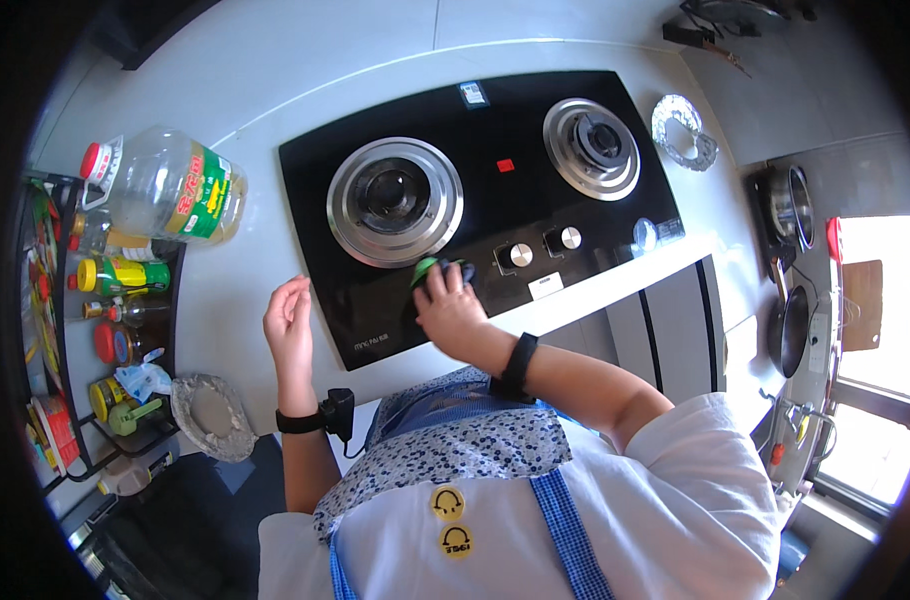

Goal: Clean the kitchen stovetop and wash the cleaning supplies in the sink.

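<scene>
My right hand [455,309] presses a green and black cleaning cloth or pad [425,268] onto the black glass gas cooktop [492,214]. It is just below the rim of the left burner [395,202], and the fingers partly cover the pad. To the left, my left hand [288,311] hovers by the cooktop's left edge with loosely bent fingers and nothing visible in it. Two metal control knobs [521,256] sit right of my right hand. The right burner [594,148] lies farther back. Neither burner has a pot support on it.
A large oil bottle [177,187] stands left of the cooktop, near a black rack [174,300] of bottles and jars. Crumpled foil rings lie at right [684,133] and at lower left [211,416]. A frying pan [789,330] and a metal pot [791,206] are far right.
</scene>
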`<state>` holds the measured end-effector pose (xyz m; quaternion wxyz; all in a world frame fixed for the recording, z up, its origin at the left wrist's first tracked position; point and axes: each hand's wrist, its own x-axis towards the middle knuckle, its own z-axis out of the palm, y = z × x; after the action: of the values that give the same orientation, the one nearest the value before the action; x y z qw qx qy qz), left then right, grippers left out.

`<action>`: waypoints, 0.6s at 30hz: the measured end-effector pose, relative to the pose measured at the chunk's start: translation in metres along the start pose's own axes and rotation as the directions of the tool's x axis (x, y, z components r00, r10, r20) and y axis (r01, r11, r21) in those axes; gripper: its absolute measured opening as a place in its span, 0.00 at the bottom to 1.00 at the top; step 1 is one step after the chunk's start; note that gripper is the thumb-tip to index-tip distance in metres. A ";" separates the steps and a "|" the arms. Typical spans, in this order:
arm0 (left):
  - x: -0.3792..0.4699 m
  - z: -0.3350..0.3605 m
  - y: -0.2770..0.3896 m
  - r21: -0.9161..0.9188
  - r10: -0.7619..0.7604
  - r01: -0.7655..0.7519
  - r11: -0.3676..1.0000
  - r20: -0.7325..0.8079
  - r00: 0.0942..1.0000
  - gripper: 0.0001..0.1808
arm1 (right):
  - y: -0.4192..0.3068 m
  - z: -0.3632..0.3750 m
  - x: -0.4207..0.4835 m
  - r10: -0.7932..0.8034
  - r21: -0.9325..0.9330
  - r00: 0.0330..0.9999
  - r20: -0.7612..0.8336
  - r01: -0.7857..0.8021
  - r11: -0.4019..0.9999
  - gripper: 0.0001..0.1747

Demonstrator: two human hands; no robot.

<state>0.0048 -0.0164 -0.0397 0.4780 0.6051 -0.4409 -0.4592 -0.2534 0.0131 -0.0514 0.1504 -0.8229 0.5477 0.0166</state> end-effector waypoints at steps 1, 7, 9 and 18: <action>0.001 0.003 0.001 0.003 0.008 -0.008 1.000 0.006 1.000 0.09 | -0.007 0.004 -0.002 -0.080 0.021 0.997 -0.016 0.081 0.997 0.23; -0.002 0.007 0.006 0.069 0.018 -0.019 0.997 0.003 1.000 0.09 | -0.049 0.023 0.040 -0.501 0.117 0.832 -0.237 0.537 0.836 0.14; -0.010 0.012 0.013 0.062 0.014 -0.012 0.998 -0.035 0.999 0.09 | -0.053 0.027 0.063 -0.622 0.158 0.760 -0.189 0.649 0.745 0.15; -0.076 0.042 0.029 0.105 -0.051 0.070 0.992 -0.166 0.985 0.10 | 0.032 0.027 0.012 -0.582 0.182 0.753 -0.307 0.647 0.741 0.15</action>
<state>-0.0537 0.0458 -0.0059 0.4640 0.6795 -0.4065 -0.3972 -0.2741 -0.0024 -0.0865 0.1963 -0.9245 0.2535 -0.2062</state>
